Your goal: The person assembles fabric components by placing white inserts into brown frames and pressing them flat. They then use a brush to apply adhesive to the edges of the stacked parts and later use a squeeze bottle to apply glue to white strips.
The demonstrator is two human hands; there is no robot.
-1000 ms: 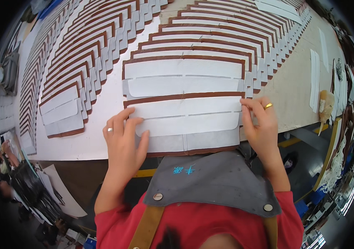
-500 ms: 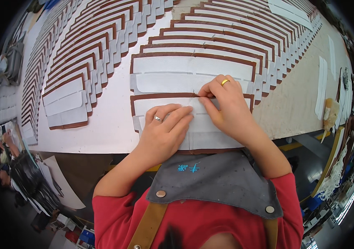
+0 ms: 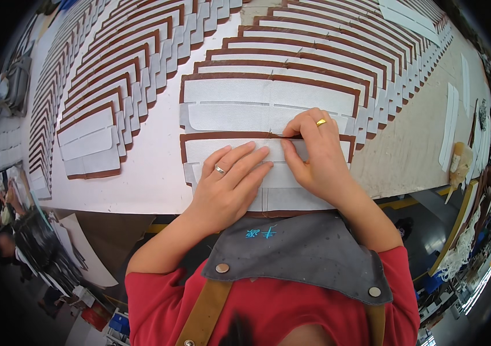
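A white-faced panel with brown edging (image 3: pixel 208 147), perhaps leather, lies nearest me on the table. My left hand (image 3: pixel 227 179) rests flat on its white face, fingers stretched and slightly apart, a silver ring on one. At the panel's far brown edge, right of the middle, my right hand (image 3: pixel 318 151) pinches the edging between thumb and fingers; a gold ring shows on it. The fingertips partly hide the pinched spot. Just beyond lies the front piece of a long overlapping row of similar panels (image 3: pixel 228 92).
Another overlapping row of brown-edged panels (image 3: pixel 87 144) runs along the left, with a further row beside it. White strips (image 3: pixel 448 124) lie on the table (image 3: pixel 395 155) at right, near a yellowish brush-like object (image 3: pixel 460 164). A person is partly visible at far left.
My right hand has slid a little to the right along the brown edge, still pinching. The fingers of my left hand have spread slightly on the panel.
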